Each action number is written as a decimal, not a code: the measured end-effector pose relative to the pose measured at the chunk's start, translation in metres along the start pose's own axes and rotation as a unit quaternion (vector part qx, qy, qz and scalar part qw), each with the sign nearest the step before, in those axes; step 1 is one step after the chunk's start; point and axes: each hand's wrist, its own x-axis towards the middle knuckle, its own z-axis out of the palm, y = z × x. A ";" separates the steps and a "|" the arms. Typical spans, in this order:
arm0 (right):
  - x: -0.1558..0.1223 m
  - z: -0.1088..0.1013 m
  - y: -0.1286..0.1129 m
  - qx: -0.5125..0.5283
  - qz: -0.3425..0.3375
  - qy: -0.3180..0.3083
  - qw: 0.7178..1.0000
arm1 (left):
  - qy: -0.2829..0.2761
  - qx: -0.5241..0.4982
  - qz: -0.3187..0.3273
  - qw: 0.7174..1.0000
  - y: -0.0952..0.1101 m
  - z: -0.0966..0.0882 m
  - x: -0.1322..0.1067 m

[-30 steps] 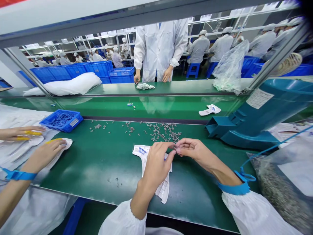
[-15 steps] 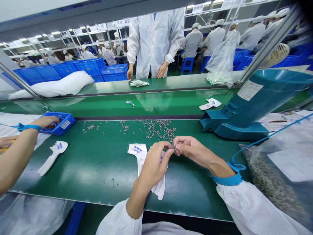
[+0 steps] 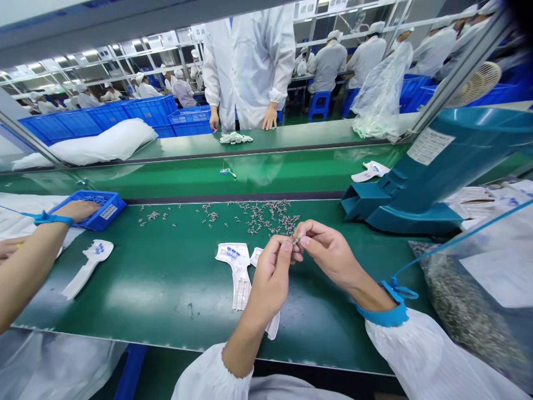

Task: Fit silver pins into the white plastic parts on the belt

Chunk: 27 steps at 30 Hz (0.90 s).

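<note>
1. Head view: left hand (image 3: 270, 275) and right hand (image 3: 333, 255) meet, fingertips pinched around a small metal piece (image 3: 296, 241) above the green worktop (image 3: 158, 283).
2. One white shell (image 3: 239, 269) lies beside the left hand, which partly hides a second shell (image 3: 272, 326).
3. Beyond, loose metal parts (image 3: 287, 223) lie scattered.

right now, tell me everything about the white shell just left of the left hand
The white shell looks like moulded plastic, pistol-shaped, with a broad head and narrower handle. Its inner side faces up: small blue pieces sit in the head, fine detail shows in the handle. It lies on the green worktop, head away from the camera. Whether the left hand or neighbouring shell touches it is unclear.
</note>
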 end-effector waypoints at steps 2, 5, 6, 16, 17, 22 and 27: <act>-0.001 0.002 -0.003 -0.019 -0.009 0.017 1.000 | -0.001 -0.032 -0.012 0.999 -0.003 0.004 0.001; -0.001 0.002 -0.005 -0.040 -0.018 0.025 0.999 | -0.003 -0.067 -0.027 0.997 -0.003 0.006 0.003; -0.001 0.001 -0.005 -0.051 -0.022 0.027 0.998 | -0.002 -0.060 -0.031 0.998 -0.002 0.005 0.003; 0.006 -0.010 0.005 -0.206 0.057 0.018 0.977 | 0.079 0.516 0.051 0.851 -0.002 -0.046 -0.003; 0.006 -0.009 0.006 -0.215 0.068 0.004 0.974 | 0.085 0.544 0.046 0.833 -0.004 -0.051 -0.001; 0.004 -0.009 0.009 -0.262 0.099 -0.068 0.958 | 0.060 0.579 0.045 0.812 -0.003 -0.072 -0.002; -0.005 -0.003 -0.008 -0.307 0.133 -0.127 0.934 | -0.054 0.544 0.067 0.835 0.011 -0.084 -0.043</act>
